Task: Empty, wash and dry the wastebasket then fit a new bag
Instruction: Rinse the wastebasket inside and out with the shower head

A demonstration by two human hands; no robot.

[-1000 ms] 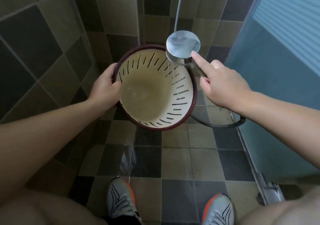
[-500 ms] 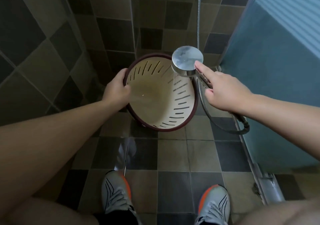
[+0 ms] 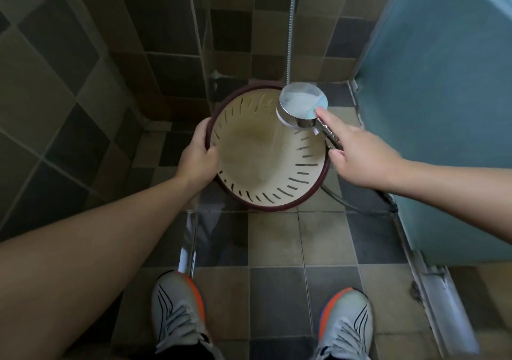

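Here, gripping the basket (image 3: 267, 156) rim with the left hand (image 3: 197, 157) over the floor (image 3: 273, 241) by the back corner; right hand (image 3: 357, 156) clutching a showerhead (image 3: 302, 104) (forefinger outstretched) above it.

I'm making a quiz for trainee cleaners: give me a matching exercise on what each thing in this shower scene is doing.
Things:
1. cream slotted wastebasket with dark red rim
2. round chrome shower head
3. grey sneakers with orange heels

States:
a. standing on the tiled floor
b. gripped at the rim by the left hand
c. held by the right hand, spraying

Pairs: 1-b, 2-c, 3-a
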